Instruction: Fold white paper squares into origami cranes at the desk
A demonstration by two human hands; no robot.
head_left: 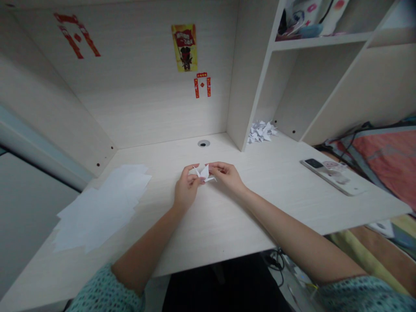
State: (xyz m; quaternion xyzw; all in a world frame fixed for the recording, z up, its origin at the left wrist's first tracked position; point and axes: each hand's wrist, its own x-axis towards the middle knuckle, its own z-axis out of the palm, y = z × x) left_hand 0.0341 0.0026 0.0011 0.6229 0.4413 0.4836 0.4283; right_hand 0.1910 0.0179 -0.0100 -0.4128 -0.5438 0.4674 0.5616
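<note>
A small white paper crane (204, 172) is held between my two hands, just above the middle of the desk. Its thin pointed ends and a raised wing show between the fingers. My left hand (186, 185) pinches it from the left, thumb and fingers closed on its lower part. From the right, my right hand (229, 177) grips the wing side between thumb and forefinger. Part of the crane is covered by the fingertips.
White paper sheets (104, 203) lie spread on the desk (208, 229) at left. A pile of folded white paper pieces (261, 131) sits in the right cubby. A phone (333, 175) lies at right. Behind is a cable hole (203, 143); a divider (251, 82) stands right of it.
</note>
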